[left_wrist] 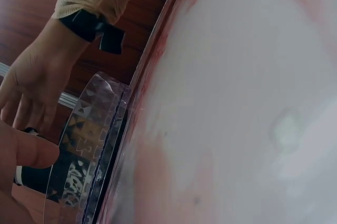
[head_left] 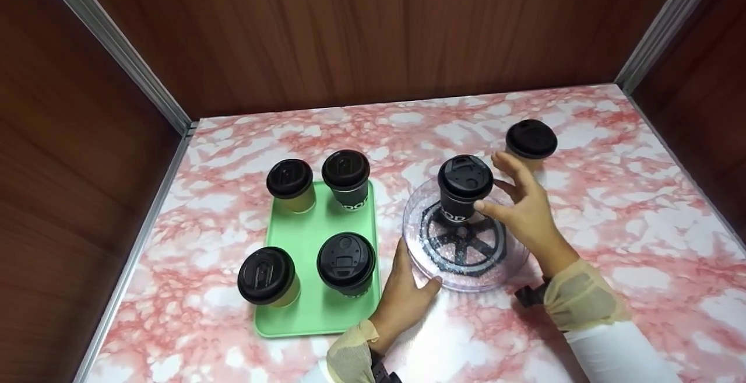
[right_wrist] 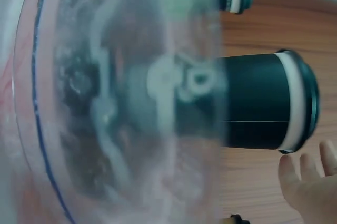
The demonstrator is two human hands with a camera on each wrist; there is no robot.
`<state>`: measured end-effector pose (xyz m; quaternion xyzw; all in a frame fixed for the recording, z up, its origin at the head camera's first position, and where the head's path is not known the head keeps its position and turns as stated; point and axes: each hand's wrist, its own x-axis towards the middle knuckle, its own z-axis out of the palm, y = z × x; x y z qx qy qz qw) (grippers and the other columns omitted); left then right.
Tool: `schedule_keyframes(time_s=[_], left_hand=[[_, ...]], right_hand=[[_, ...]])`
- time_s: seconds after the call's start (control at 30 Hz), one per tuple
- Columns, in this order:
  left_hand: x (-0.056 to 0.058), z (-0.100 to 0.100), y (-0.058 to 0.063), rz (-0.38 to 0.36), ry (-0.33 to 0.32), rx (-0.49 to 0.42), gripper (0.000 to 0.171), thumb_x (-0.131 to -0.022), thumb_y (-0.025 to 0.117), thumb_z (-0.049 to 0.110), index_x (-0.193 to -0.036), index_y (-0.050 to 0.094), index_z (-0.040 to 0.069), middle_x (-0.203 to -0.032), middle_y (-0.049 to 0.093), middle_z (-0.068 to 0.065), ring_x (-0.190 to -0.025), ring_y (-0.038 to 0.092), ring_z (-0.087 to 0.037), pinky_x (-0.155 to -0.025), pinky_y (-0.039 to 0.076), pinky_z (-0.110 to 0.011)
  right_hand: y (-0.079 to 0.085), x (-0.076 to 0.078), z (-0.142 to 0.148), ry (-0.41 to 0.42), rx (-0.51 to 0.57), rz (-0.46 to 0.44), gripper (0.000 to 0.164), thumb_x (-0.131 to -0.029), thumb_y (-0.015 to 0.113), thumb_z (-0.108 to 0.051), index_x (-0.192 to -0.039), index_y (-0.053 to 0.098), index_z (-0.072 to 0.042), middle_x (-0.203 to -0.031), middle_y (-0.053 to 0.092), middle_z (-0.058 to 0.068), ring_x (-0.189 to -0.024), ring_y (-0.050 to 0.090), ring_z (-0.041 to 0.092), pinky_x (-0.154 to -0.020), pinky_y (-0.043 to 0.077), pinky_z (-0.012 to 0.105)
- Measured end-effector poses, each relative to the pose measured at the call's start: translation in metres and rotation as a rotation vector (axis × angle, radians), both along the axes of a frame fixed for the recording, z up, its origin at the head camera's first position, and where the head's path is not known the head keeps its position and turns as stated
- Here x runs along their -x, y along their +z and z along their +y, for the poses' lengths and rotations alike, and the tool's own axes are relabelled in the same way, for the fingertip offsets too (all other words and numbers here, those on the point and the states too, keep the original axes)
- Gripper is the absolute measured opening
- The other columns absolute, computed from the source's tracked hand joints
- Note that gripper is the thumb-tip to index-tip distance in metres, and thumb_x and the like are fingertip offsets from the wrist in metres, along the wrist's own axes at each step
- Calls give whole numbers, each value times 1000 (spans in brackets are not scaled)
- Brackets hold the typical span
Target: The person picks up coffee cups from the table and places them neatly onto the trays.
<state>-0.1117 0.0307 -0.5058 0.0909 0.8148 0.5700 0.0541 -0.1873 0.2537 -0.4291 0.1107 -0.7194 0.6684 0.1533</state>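
A clear round turntable [head_left: 466, 281] with a dark spoked ring under its floor stands on the table. My left hand [head_left: 405, 295] holds its near left edge, the thumb [left_wrist: 39, 150] against the transparent wall. Toward its back stands an upright black paper cup [right_wrist: 255, 103] with a black lid [head_left: 466, 176]. Around the right side of that cup, my right hand [head_left: 524, 211] has its thumb and fingers spread. The thumb tip overlaps the cup's edge in the head view, while in the right wrist view the fingertips [right_wrist: 288, 168] are close beside the lid.
Left of the turntable lies a green tray [head_left: 306, 243] bearing several lidded cups, among them a black one [head_left: 347, 263] and a brown one [head_left: 268, 278]. Another lidded cup [head_left: 530, 141] stands behind my right hand. Wooden panels [head_left: 373, 33] enclose the marbled table.
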Motion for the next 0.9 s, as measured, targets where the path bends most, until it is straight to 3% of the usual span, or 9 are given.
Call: schedule_keyframes(time_s=[0.17, 0.37, 0.6, 0.9], left_hand=[[0, 0, 1, 0, -3, 4, 98, -85, 70, 15, -155, 3, 1, -159, 12, -18, -144, 16, -30, -116, 15, -42], [0, -1, 1, 8, -7, 13, 97, -86, 70, 17, -154, 4, -4, -159, 13, -21, -144, 15, -30, -116, 14, -42], [1, -1, -1, -5, 3, 21, 97, -86, 70, 18, -154, 4, -3, -158, 14, -22, -144, 16, -31, -116, 15, -43], [0, 0, 0, -7, 2, 22, 98, -86, 71, 18, -155, 4, 0, -159, 13, -18, -144, 16, -30, -116, 15, -43]], right_hand=[[-8, 11, -2, 35, -98, -94, 97, -70, 83, 6, -151, 29, -3, -153, 33, 14, -141, 28, 27, -113, 25, 48], [-14, 17, -2, 56, -115, -151, 107, -70, 84, 2, -155, 18, -5, -156, 27, 13, -143, 23, 28, -115, 19, 49], [-19, 22, -5, 47, -130, -169, 107, -71, 85, -1, -155, 18, -6, -156, 27, 14, -142, 25, 28, -115, 20, 47], [-25, 24, -7, 37, -134, -211, 100, -71, 84, 0, -153, 26, -7, -146, 40, 14, -127, 44, 32, -107, 34, 49]])
